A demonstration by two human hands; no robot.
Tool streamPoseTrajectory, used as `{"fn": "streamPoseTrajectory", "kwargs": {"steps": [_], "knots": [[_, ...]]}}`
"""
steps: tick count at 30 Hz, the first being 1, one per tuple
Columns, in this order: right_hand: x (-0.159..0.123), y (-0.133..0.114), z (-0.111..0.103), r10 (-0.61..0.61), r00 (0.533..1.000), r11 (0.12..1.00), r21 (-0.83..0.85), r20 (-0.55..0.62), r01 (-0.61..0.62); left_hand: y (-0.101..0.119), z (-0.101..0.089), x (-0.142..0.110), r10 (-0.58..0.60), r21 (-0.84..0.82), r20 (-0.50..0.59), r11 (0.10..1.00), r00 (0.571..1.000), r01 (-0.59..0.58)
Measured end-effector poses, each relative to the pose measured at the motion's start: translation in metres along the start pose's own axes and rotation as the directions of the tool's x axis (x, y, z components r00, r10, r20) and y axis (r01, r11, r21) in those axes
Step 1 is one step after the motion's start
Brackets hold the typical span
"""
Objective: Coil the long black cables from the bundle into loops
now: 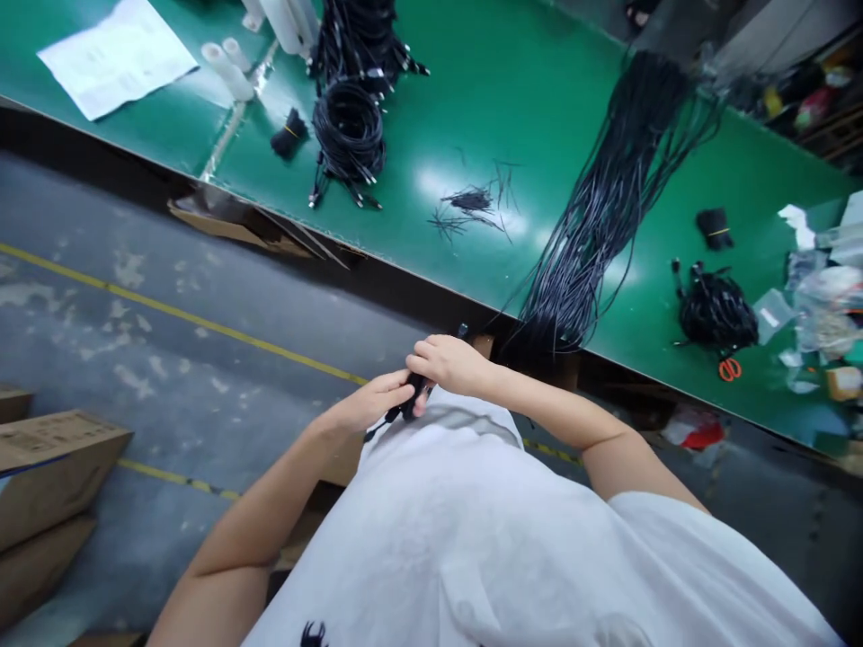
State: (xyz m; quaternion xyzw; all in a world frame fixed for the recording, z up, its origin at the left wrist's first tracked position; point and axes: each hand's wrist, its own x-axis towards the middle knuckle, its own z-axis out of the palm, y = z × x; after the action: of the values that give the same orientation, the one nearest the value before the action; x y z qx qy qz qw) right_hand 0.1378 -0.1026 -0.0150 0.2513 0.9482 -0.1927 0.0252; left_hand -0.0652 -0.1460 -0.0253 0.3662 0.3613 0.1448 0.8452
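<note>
My left hand [370, 402] and my right hand [450, 363] meet close in front of my body, just short of the table edge. Both are closed on a black cable [411, 400], gathered up between the fingers. Much of it is hidden by my hands, and a dark end sticks out at the lower left. Beyond my right hand, a long bundle of loose black cables [593, 216] hangs over the edge of the green table [499, 81]. Thin black ties [470, 199] lie scattered on the tabletop.
Coiled cables [349, 130] are piled at the back left near a small banded black bundle [289, 135], white rolls [227, 70] and a paper sheet [120, 58]. Rightward are another cable coil [718, 310], orange-handled scissors [729, 369] and plastic bags [832, 301]. Cardboard boxes [57, 476] stand at lower left.
</note>
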Motion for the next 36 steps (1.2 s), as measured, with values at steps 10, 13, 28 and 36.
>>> {"fn": "streamPoseTrajectory", "kwargs": {"steps": [10, 13, 28, 36], "knots": [[-0.016, 0.093, 0.017, -0.027, 0.973, 0.912, 0.392, -0.231, 0.118, 0.015, 0.044, 0.006, -0.139, -0.046, -0.321, 0.990, 0.937, 0.131], [-0.042, 0.188, 0.035, 0.582, 0.760, 0.776, 0.476, -0.289, -0.414, 0.021, 0.056, 0.015, -0.094, -0.189, -0.617, 0.982, 0.781, -0.031], [-0.096, 0.288, 0.090, 0.863, 0.437, 0.465, 0.737, -0.253, -0.491, 0.044, 0.060, 0.060, -0.022, -0.260, -0.749, 0.929, 0.663, -0.263], [-0.076, 0.081, 0.036, 0.514, 0.838, 0.119, 0.953, 0.181, -0.279, 0.052, 0.053, 0.064, 0.076, 0.039, -0.599, 0.997, 0.797, -0.066]]}}
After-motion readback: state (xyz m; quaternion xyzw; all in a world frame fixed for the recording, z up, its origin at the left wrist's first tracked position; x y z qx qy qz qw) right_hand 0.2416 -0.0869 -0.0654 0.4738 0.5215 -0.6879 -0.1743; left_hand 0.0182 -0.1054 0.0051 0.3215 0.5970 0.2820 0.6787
